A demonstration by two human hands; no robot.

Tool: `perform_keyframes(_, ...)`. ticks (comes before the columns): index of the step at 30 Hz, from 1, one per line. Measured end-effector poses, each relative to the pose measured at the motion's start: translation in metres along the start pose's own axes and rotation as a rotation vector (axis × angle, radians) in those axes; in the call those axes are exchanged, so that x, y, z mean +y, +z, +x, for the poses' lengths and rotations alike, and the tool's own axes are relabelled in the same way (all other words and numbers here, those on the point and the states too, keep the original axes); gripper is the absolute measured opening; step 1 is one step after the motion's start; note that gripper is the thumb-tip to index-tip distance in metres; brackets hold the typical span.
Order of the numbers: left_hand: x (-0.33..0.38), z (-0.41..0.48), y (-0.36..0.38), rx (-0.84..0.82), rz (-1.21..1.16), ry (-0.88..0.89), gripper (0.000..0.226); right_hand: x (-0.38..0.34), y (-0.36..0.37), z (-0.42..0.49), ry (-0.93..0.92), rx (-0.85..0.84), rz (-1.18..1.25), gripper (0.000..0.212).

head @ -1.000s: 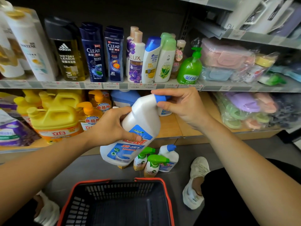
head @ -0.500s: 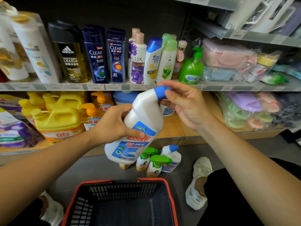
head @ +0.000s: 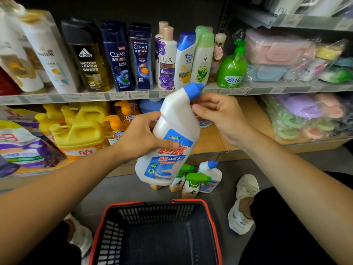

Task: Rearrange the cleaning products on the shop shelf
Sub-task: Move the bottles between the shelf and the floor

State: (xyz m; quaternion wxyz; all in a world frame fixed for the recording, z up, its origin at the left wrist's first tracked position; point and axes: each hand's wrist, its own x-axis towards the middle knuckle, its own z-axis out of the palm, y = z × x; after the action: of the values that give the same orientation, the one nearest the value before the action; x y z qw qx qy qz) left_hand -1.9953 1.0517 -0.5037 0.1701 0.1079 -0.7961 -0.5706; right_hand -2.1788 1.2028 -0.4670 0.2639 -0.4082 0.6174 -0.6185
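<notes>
Just holding a tilted white cleaner bottle (head: 172,134): left hand (head: 141,138) wrapped round the body, right hand (head: 219,113) gripping the neck under the blue cap (head: 193,90), red-rimmed basket (head: 133,204) down below.

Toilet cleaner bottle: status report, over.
Left hand grips white bottle mid-body. Right hand pinches its neck under blue cap. Bottle tilted, off the shelf. No obstruction seen.

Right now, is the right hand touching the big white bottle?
Touching. The head view shows the right hand with thumb and fingers against the neck of the white bottle, just below its blue cap; the left hand grips the body.
</notes>
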Motion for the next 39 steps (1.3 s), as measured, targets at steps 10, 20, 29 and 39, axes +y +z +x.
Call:
perform_keyframes(10,0.010,-0.002,-0.008,0.182,-0.406,0.013,0.053,0.045,0.012,-0.028,0.242,-0.356,-0.025,0.058)
perform_keyframes(20,0.024,-0.011,-0.027,0.419,0.292,-0.107,0.050,0.055,0.021,-0.034,0.103,-0.077,-0.109,0.062)
perform_keyframes(29,0.024,-0.021,-0.035,0.389,0.974,0.400,0.047,0.031,0.020,-0.022,-0.014,0.002,-0.555,0.056)
perform_keyframes(39,0.001,-0.019,-0.031,-0.123,1.154,0.156,0.070,0.021,0.041,-0.028,-0.117,-0.146,-0.662,0.058)
